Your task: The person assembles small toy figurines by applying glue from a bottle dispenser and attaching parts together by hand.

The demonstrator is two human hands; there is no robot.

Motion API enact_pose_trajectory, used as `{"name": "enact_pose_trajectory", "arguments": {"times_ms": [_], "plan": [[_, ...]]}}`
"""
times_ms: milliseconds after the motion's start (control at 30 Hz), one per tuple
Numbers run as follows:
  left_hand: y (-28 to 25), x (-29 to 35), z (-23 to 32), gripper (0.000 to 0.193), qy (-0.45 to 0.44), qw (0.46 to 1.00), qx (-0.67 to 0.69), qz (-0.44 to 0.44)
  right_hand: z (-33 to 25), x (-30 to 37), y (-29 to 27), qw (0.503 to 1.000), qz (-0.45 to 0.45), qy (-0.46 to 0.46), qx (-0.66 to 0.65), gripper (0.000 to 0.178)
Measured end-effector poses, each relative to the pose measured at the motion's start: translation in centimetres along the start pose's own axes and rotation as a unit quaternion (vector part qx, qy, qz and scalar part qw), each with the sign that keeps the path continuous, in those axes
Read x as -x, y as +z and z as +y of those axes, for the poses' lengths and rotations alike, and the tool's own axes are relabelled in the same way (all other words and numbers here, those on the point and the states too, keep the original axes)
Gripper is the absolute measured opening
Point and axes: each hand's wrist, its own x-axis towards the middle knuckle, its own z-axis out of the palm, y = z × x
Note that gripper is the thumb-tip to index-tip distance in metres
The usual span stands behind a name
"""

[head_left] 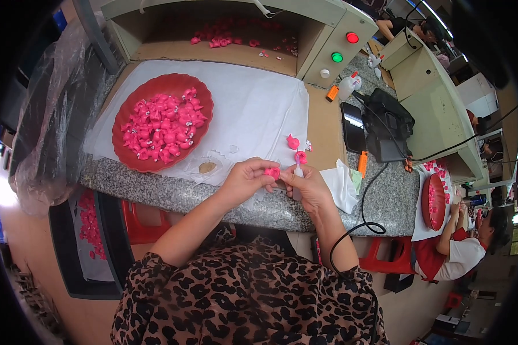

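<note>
My left hand [246, 183] pinches a small pink moulded piece [272, 172] between thumb and fingertips, over the front of the white paper [253, 103]. Close beside it, my right hand [313, 190] is closed round a slim whitish squeeze bottle [297, 179], its narrow tip pointing away from me. Just past that tip lies a hollow pink piece [301, 156]; I cannot tell whether they touch. Another pink piece [293, 141] rests behind it, next to a small silvery-white part [309, 146]. To the left, a red scalloped tray [121, 150] holds a heap of similar pink pieces.
A machine housing [316, 40] with more pink pieces inside stands behind the paper. On the right are a white cloth [338, 185], phone [353, 127], black bag [390, 118], orange lighter [362, 163] and cable [365, 213]. Lower left stands a dark crate [110, 241]; a co-worker [457, 247] sits far right.
</note>
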Motion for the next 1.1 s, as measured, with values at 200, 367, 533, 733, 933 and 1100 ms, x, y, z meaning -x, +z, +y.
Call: {"name": "enact_pose_trajectory", "arguments": {"times_ms": [200,367,533,733,933,1100], "plan": [[0.1,0.3,0.0,0.024,-0.008,1.0,-0.004,0.003,0.7,0.1,0.2,1.0,0.002,-0.017,0.012,0.018],[0.3,0.1,0.3,0.022,-0.002,1.0,0.007,0.011,0.8,0.3,0.6,0.999,0.003,-0.035,-0.006,0.019],[0.7,-0.4,0.4,0.028,0.038,0.999,-0.013,0.017,1.6,0.6,1.3,0.991,0.002,-0.059,-0.121,0.016],[1.7,0.1,1.7,0.034,-0.021,0.981,-0.194,-0.012,2.3,1.3,0.1,0.984,0.019,-0.115,-0.136,0.015],[1.4,0.4,1.6,0.035,-0.092,0.983,-0.158,0.009,1.9,1.8,1.3,0.987,0.031,-0.155,-0.03,0.019],[2.2,0.6,1.8,0.029,-0.102,0.994,0.003,-0.027,3.0,1.4,1.1,0.978,0.004,-0.197,-0.068,0.023]]}}
